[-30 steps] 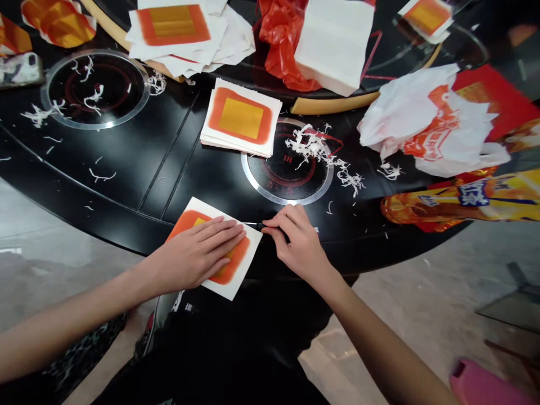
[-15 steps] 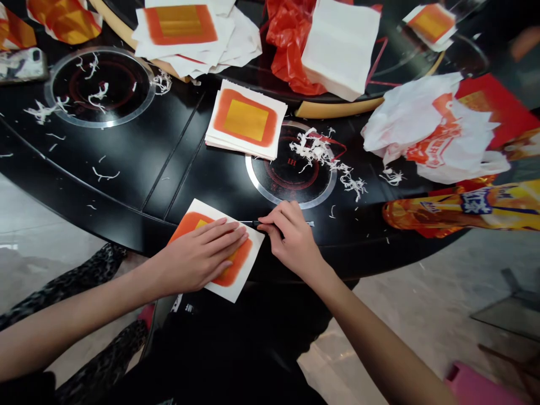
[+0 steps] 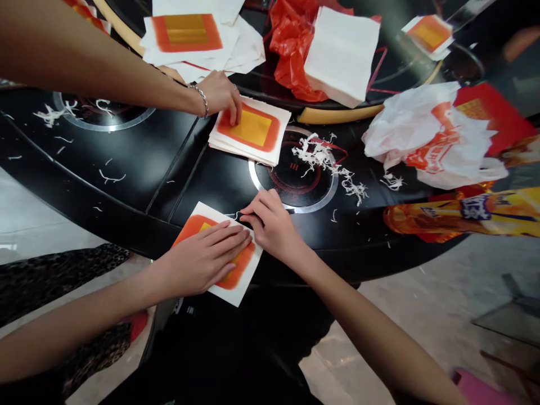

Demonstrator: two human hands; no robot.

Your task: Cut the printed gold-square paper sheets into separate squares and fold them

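My left hand (image 3: 206,259) lies flat, fingers stretched out, on a white paper sheet (image 3: 239,295) with an orange patch and a gold square. The sheet sits tilted at the table's near edge. At its upper right edge, my right hand (image 3: 272,228) pinches a thin dark tool (image 3: 239,214), mostly hidden by the fingers, whose kind I cannot make out. A thin white strip (image 3: 232,216) curls beside the tool's tip. Farther off, another person's hand (image 3: 219,95) with a bracelet touches the top of a stack of similar sheets (image 3: 270,152).
White paper shreds (image 3: 314,152) litter the black table (image 3: 139,197). More sheets (image 3: 185,34) lie at the back, beside a red plastic bag (image 3: 291,50) and a thick white paper stack (image 3: 341,50). At right are a white plastic bag (image 3: 409,126) and a yellow bottle-shaped packet (image 3: 459,212).
Another person's arm has come in from the upper left, its hand on the paper stack. My right hand has moved left and slightly up along the sheet's edge. My left hand stays on the sheet.
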